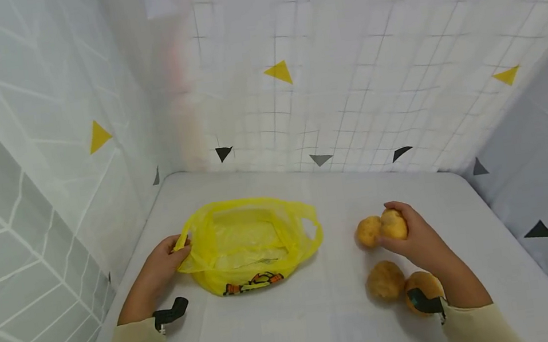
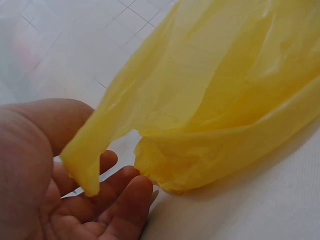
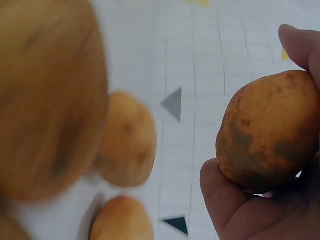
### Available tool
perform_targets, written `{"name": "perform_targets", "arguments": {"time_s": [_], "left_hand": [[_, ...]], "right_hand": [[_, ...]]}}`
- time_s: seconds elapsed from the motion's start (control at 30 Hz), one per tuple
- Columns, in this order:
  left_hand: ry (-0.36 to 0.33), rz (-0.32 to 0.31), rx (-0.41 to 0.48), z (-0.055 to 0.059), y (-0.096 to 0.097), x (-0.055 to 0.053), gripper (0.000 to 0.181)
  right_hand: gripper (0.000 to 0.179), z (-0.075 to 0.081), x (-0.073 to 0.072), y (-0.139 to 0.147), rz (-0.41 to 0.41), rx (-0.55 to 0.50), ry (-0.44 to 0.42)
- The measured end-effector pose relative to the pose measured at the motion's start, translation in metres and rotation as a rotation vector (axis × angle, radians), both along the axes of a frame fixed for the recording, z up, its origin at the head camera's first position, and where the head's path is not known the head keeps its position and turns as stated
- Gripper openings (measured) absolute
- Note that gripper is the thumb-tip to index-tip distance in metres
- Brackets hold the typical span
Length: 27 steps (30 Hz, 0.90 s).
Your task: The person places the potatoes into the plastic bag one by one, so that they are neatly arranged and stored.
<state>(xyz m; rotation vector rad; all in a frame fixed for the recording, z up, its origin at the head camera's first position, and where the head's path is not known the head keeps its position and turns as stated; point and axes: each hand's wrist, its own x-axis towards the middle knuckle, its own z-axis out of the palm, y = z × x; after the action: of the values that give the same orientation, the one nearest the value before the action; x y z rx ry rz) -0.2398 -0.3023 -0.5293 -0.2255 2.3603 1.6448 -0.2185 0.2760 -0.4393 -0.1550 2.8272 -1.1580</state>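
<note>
A yellow plastic bag lies on the table with its mouth spread and orange-and-black print along its near side. My left hand holds the bag's left handle; in the left wrist view the handle passes between thumb and curled fingers. On the right, my right hand grips a potato, whose skin shows dark patches in the right wrist view. Just left of it is another potato. Two more potatoes, one browner and one partly hidden by the wrist strap, lie nearer me.
The white-covered table has rounded far corners. Pale patterned sheets with yellow, grey and black triangles stand behind it and on both sides. The bag's right handle loop faces the potatoes across bare table surface.
</note>
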Motion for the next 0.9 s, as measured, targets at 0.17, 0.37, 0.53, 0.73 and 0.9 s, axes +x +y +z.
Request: {"name": "perform_targets", "arguments": {"time_s": [0.17,0.37,0.53,0.73,0.9], "left_hand": [[-0.006,0.024,-0.021,0.001,0.0,0.0,0.064],[-0.004,0.018,0.0,-0.001,-0.001,-0.002,0.059],[0.007,0.027,0.014,-0.004,0.002,-0.003,0.057],[-0.002,0.021,0.0,-0.004,0.002,0.0,0.062],[0.02,0.023,-0.003,-0.002,0.001,0.001,0.06]], "right_hand": [[0.09,0.004,-0.016,-0.033,0.045,-0.01,0.021],[0.092,0.004,-0.032,-0.066,0.11,-0.022,0.039],[0.089,0.001,-0.04,-0.089,0.206,-0.088,0.021],[0.086,0.004,-0.045,-0.122,0.271,-0.123,0.03],[0.084,0.006,-0.051,-0.149,0.31,-0.131,0.042]]}}
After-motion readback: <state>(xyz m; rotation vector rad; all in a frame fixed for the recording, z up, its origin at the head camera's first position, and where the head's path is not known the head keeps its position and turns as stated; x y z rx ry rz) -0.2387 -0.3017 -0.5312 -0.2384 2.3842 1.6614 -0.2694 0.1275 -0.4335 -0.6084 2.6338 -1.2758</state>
